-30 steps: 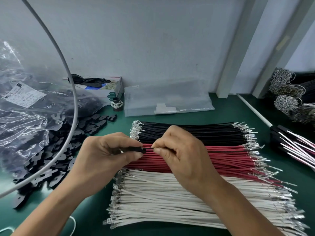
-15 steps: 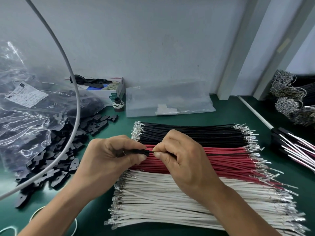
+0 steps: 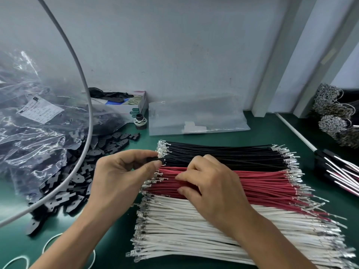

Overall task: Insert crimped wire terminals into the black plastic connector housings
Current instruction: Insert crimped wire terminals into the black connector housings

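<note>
My left hand (image 3: 124, 177) pinches a small black connector housing (image 3: 154, 159) between thumb and fingertips, just left of the black wires (image 3: 223, 154). My right hand (image 3: 211, 189) lies on the red wires (image 3: 262, 181), with thumb and forefinger closed around a strand near the pile's left end. White wires (image 3: 194, 230) fill the nearest row. All three rows lie side by side on the green mat, with metal crimped terminals at both ends. Whether a wire sits in the housing is hidden by my fingers.
Loose black housings (image 3: 77, 181) lie heaped at left beside a clear bag of more (image 3: 38, 133). A white cable (image 3: 85, 94) arcs over them. A small box (image 3: 134, 107) and an empty clear bag (image 3: 194, 117) stand at the wall. Wire bundles (image 3: 334, 113) sit far right.
My right hand has left the housing and dropped onto the red wires. My left hand has lifted the housing slightly up and to the right, toward the black wires' terminals.
</note>
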